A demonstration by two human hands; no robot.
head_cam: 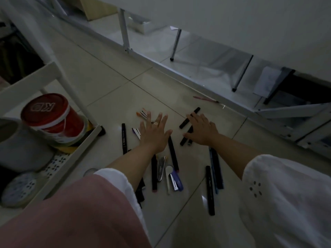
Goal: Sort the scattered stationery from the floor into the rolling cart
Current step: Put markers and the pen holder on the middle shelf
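Note:
Several dark markers and pens lie scattered on the tiled floor, among them a black marker (124,138) at the left and another (210,190) at the right. A purple stapler (176,181) and a metal clip (161,168) lie near my forearms. My left hand (155,135) hovers flat with fingers spread over small pens (142,113). My right hand (201,130) rests with straight fingers on two black markers (189,118). A pink pen (204,98) lies farther off. The white rolling cart (77,154) stands at the left.
The cart's tray holds a red-lidded tub (52,119), a grey roll (18,145) and patterned tape rolls (19,188). A white metal frame rail (161,67) with legs crosses the floor behind the stationery. A dark stool stands at the far right.

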